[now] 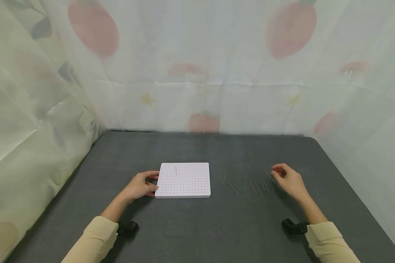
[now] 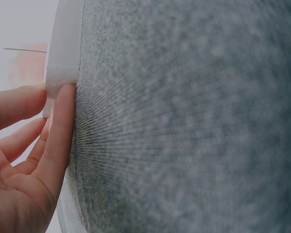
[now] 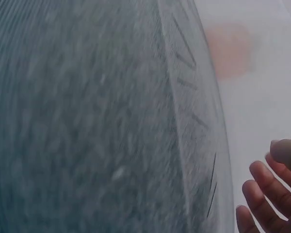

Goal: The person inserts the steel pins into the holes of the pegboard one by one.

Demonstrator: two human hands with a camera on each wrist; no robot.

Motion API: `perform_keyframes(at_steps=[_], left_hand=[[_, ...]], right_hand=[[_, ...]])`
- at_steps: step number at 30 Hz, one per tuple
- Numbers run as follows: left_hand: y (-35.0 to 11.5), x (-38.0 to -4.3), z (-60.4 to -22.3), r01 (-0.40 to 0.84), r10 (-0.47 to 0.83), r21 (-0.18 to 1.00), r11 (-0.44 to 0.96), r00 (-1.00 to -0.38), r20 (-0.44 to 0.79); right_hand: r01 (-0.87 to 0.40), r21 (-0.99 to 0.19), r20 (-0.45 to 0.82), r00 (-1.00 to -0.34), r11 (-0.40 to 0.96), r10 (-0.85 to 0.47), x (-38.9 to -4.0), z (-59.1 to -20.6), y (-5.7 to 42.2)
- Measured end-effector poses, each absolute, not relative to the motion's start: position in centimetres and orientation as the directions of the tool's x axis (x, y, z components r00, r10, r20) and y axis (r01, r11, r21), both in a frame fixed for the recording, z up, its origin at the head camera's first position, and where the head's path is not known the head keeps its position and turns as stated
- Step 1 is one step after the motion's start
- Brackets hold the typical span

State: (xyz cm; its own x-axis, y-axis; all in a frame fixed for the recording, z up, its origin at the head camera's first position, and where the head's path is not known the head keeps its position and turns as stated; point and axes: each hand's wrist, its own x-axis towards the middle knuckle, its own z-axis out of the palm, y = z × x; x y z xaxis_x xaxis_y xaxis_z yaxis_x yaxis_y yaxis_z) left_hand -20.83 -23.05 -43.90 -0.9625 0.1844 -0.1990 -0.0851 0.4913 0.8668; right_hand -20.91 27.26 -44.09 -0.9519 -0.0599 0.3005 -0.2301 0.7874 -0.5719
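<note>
A white board [image 1: 184, 184] with rows of small holes lies flat on the table, left of the middle. One thin metal pin [image 1: 176, 170] stands upright near its upper left part; the left wrist view shows this pin [image 2: 25, 50] sticking out of the board's face. My left hand [image 1: 139, 187] grips the board's left edge between thumb and fingers. Over on the right, my right hand [image 1: 289, 181] hovers with loosely bent, parted fingers and nothing between them. Its fingertips are close to the end of the rightmost loose pin [image 1: 269, 176].
Several more loose pins [image 1: 256, 188] lie scattered at different slants between the board and my right hand. The dark grey table [image 1: 217, 230] has a patterned curtain [image 1: 250, 106] behind it and more cloth at both sides.
</note>
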Motion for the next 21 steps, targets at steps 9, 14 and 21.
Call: perform_keyframes(at_steps=[9,14,21], left_hand=[[-23.1,-20.9,-43.9,-0.082,0.183,0.867,0.491,-0.964,-0.195],[-23.1,-20.9,-43.9,-0.085,0.182,0.866,0.492,-0.963,-0.198],[-23.1,-21.0,-44.0,-0.089,0.177,0.866,0.492,-0.964,-0.199]], right_hand=[[-0.192,-0.523,0.275,-0.96,0.83,-0.049,-21.1,-44.6,28.4],[-0.151,-0.509,0.211,-0.976,0.847,-0.048,-21.1,-44.5,28.6],[-0.118,-0.489,0.155,-0.987,0.864,-0.047,-21.0,-44.7,28.6]])
